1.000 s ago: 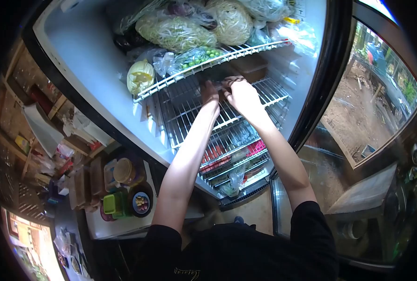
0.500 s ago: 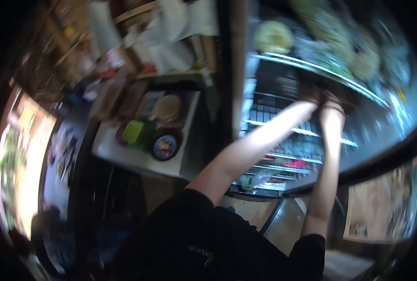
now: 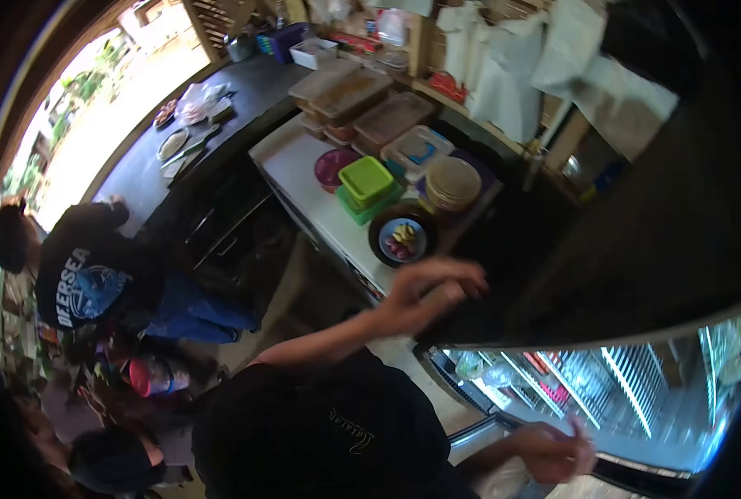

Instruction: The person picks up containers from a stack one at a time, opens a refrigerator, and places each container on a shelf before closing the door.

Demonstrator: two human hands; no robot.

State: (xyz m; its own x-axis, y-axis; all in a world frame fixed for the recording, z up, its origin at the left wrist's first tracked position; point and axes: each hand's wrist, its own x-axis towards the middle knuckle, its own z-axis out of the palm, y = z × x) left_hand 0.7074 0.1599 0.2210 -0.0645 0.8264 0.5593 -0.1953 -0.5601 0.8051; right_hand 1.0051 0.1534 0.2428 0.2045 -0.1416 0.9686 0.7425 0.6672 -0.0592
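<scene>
My left hand (image 3: 435,293) is in mid-air in front of the white chest with the food containers, its fingers loosely bent and apart, with nothing visible in them. The nearest thing is a dark plate (image 3: 380,241) with a blue dish of small purple and yellow pieces. Lower right, my right hand (image 3: 556,453) is beside the open, lit fridge (image 3: 674,432); it is blurred, with its fingers apart and nothing visible in it. Green tubs (image 3: 366,181), a purple bowl (image 3: 330,170) and a round lidded tub (image 3: 452,183) stand on the white top (image 3: 294,166).
A person in a black shirt (image 3: 87,274) stands at the dark counter (image 3: 258,87) on the left. Another person in a black cap (image 3: 112,460) is at the lower left, near a pink-lidded bucket (image 3: 158,376). White bags (image 3: 503,79) hang at the back.
Both my hands have come out of the fridge, where they were at an upper shelf. They are now apart. The view has swung left, bringing the counter and two people into sight.
</scene>
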